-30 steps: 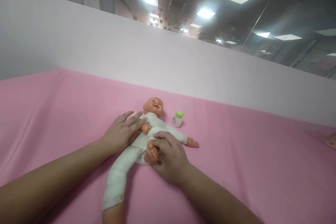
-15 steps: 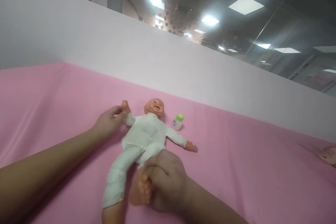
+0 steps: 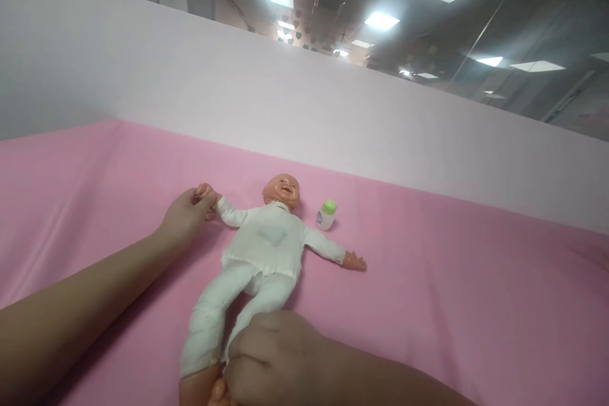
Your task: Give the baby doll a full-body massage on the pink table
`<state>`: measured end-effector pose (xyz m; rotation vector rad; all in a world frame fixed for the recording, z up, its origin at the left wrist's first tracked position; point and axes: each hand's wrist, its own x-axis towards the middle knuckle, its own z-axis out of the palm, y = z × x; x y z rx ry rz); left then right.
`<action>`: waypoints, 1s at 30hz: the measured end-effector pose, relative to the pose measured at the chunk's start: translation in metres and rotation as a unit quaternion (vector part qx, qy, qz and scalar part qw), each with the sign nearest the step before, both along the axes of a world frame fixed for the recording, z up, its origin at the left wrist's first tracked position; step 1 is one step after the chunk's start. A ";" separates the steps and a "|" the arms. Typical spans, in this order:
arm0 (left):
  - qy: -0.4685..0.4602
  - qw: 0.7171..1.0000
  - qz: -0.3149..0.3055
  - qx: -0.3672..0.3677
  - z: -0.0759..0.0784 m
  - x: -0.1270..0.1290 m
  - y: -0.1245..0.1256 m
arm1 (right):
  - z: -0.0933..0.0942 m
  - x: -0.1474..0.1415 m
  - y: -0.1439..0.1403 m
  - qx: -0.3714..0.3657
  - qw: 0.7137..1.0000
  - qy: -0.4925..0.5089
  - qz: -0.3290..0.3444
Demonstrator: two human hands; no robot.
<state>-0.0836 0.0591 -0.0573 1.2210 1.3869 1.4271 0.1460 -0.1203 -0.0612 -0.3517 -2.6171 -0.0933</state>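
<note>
1. A doll [image 3: 264, 247] in white clothes lies on its back on the pink cloth [image 3: 451, 279], about in the middle of it, with the head toward the far edge and the legs toward the near edge.
2. My left hand [image 3: 185, 216] is at the doll's arm that is stretched to the left. My fingers are closed around its small hand, and the arm is pulled out straight.
3. My right hand [image 3: 266, 361] is at the near edge, closed in a fist around the lower end of one leg. The foot is hidden under my fingers.
4. The other leg lies just beside my right hand, and its bare foot reaches the near edge.
5. The doll's other arm lies flat on the cloth, pointing to the right, and nothing touches it.
6. A small white bottle [image 3: 326, 215] with a green cap stands just beside the doll's head, on the right of it.
7. A white wall [image 3: 333, 120] rises behind the far edge of the cloth.
</note>
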 end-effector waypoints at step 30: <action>-0.056 0.994 0.000 -0.090 -0.008 -0.036 0.029 | 0.034 0.010 -0.006 -0.130 0.988 -0.057 -0.055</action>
